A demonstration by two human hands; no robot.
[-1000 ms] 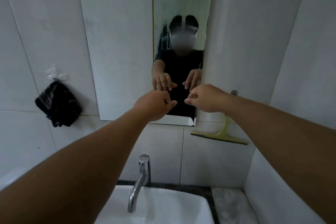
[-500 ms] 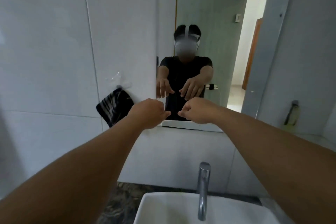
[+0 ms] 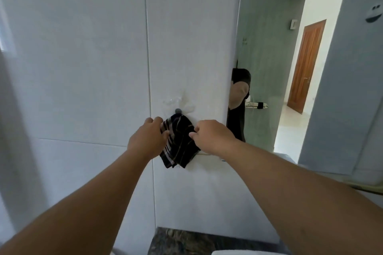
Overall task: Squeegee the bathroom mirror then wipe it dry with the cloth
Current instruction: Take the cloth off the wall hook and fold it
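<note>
Fingers of the left hand (image 3: 147, 141) curl around the left edge of the cloth (image 3: 178, 141), the thumb tip lying on the dark striped fabric and the other fingertips hidden behind the hand, so how firmly it grips I cannot tell for sure; it looks like a loose pinch. That cloth hangs in folds from a small grey hook (image 3: 178, 111) stuck to the white wall tile (image 3: 83, 58) on a clear pad, and I judge it is kept there to stay dry and within reach of the mirror. Just right of it, the right hand (image 3: 211, 137) is half closed, with its thumb and forefinger meeting on the right edge of the fabric; the remaining fingers are tucked under and out of sight. Both hands bracket the cloth from either side, most likely so it can be lifted up off the hook rather than dragged. Farther right, the mirror (image 3: 269, 68) starts at the tile's edge and reflects a dark sleeve, a green glass panel and a brown door (image 3: 304, 64). No squeegee shows, and whether the glass is wet or streaked cannot be made out. Judging by the reach for the cloth, the drying step seems about to begin. No brand, label or legible writing appears anywhere.
</note>
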